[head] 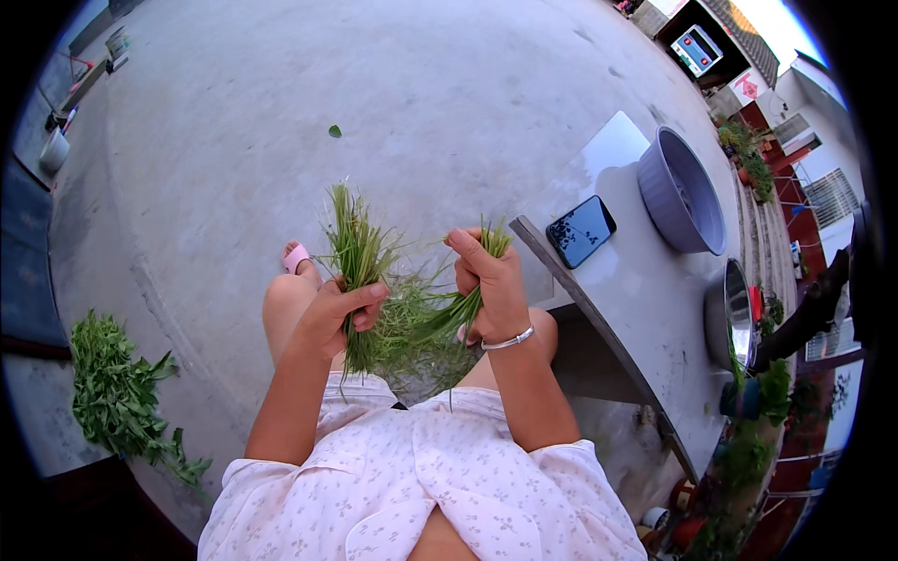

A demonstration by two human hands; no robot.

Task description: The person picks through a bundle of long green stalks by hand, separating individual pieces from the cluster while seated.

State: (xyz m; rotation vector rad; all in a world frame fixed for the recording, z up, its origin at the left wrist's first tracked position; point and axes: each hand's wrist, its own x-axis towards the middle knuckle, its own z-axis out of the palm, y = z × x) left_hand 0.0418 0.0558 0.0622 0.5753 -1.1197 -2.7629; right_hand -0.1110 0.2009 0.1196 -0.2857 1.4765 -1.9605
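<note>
My left hand [344, 308] is closed round a thick bunch of thin green stalks [354, 242], whose frayed ends point up and away from me. Its thumb lies across the bunch. To its right, my right hand [491, 280], with a silver bangle at the wrist, grips a smaller bunch of green stalks [449, 317]; short cut-looking ends stick out above the fist and long blades hang down to the left. The two hands are apart. Below and between them, a loose heap of grassy green scraps [407, 329] lies between my legs.
At the right a grey table [617, 294] bears a smartphone [581, 232], a purple plastic basin [680, 189] and a metal bowl [729, 312]. A pile of leafy greens [119, 386] lies on the concrete floor at the left. A single leaf [334, 131] lies ahead.
</note>
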